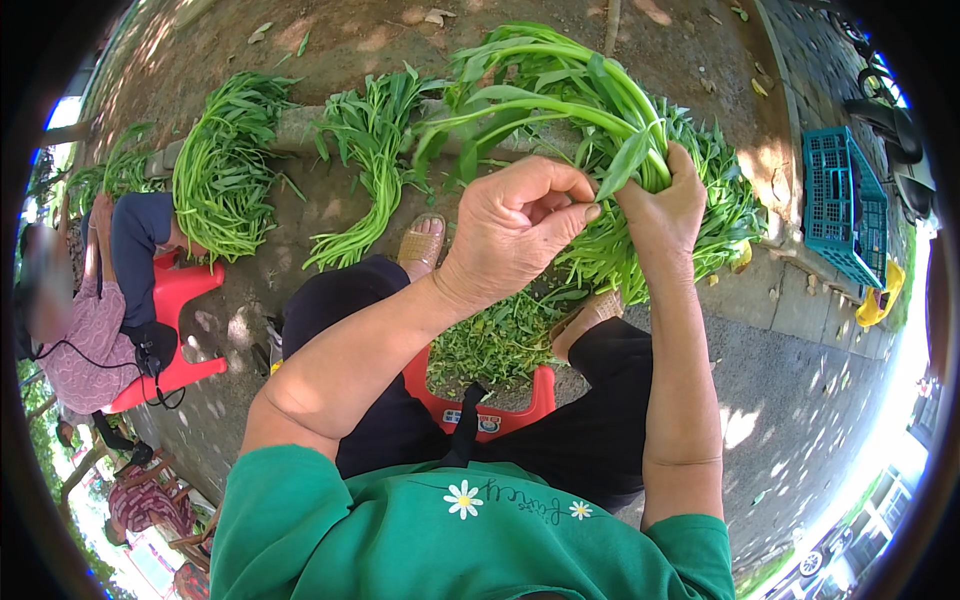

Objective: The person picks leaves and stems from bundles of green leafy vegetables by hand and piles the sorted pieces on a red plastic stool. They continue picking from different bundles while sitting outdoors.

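Observation:
My right hand (668, 205) is closed round the stems of a bunch of water spinach (575, 100), whose long stems arch up and over to the left. Close beside it, my left hand (525, 225) is closed, thumb and forefinger pinched at the tip of a narrow leaf (627, 165) hanging from the bunch. Beyond and below my right hand lies a large heap of water spinach (715, 180). Torn leaves and short bits (490, 345) are piled on the ground between my feet. A smaller bunch (370, 165) lies left of centre, over a low kerb.
Further left lies a big water spinach bundle (230, 165) beside a person (100, 340) on a red stool (185, 295). Another red stool (540, 395) is under me. A teal plastic crate (845, 205) stands at the right, with a yellow object (880, 295) near it.

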{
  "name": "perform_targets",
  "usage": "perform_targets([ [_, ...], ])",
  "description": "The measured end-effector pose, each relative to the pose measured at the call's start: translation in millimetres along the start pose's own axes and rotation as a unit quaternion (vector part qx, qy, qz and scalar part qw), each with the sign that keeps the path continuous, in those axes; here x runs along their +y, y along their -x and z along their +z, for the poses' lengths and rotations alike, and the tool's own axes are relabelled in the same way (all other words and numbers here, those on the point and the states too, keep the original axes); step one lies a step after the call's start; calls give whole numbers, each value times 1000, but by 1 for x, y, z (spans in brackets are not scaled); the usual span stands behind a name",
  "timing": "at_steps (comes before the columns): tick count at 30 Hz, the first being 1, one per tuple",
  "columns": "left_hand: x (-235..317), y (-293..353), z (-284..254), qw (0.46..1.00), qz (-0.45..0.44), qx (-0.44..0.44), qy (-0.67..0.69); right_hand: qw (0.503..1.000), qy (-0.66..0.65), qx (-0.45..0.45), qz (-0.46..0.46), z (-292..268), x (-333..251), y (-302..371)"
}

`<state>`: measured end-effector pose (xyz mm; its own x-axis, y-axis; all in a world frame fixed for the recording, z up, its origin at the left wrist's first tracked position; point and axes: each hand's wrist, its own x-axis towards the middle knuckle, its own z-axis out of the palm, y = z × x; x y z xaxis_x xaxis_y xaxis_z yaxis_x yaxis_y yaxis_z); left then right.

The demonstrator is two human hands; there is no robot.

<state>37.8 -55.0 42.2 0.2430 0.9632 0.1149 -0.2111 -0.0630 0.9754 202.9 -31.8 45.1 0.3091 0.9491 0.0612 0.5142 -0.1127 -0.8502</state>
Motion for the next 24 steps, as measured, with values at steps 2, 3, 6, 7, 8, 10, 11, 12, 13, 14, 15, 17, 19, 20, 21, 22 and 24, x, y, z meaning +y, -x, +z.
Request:
perform_targets([
  [2, 7, 1, 2, 993, -97, -11, 70, 1000, -10, -2, 7, 0, -1, 0],
  [3, 7, 0, 1, 989, -119, -7, 89, 1000, -19, -5, 16, 0, -4, 1],
  [6, 4, -3, -2, 976, -171, -3, 132, 1000, -21, -7, 20, -1, -8, 1],
  [7, 3, -4, -2, 975, -178, -4, 136, 1000, -18, -7, 18, -1, -7, 1],
  [8, 2, -5, -2, 973, -185, -6, 140, 1000, -21, -4, 16, -1, -7, 1],
  [10, 1, -5, -5, 971, -212, -14, 108, 999, -30, 1, 11, 0, -6, 0],
  [11, 0, -5, -6, 970, -226, -19, 91, 1000, -26, 1, 9, 1, -6, 0],
  [12, 1, -6, -6, 968, -233, -17, 92, 1000, -22, 1, 7, 1, -5, 0],
  [13, 1, -6, -6, 966, -241, -15, 92, 1000, -17, 1, 4, 0, -4, -1],
  [14, 2, -7, -6, 964, -248, -13, 93, 1000, -13, 0, 3, -1, -4, -1],
  [15, 2, -8, -6, 964, -249, -19, 89, 1000, -8, -1, 3, -1, -4, -1],
  [17, 3, -8, -8, 964, -251, -30, 82, 1000, -10, -1, 4, -2, -3, -1],
  [19, 3, -8, -8, 963, -257, -29, 77, 1000, -23, 0, 8, -2, -2, -1],
  [20, 3, -8, -8, 962, -260, -29, 74, 1000, -26, 0, 8, -2, -2, -2],
  [21, 2, -7, -9, 962, -258, -26, 82, 1000, -29, 1, 7, -2, -2, -2],
  [22, 0, -7, -11, 962, -256, -24, 90, 999, -32, 2, 5, -2, -2, -2],
  [24, -2, -7, -11, 963, -254, -19, 92, 1000, -18, 6, 1, -2, -2, -1],
])
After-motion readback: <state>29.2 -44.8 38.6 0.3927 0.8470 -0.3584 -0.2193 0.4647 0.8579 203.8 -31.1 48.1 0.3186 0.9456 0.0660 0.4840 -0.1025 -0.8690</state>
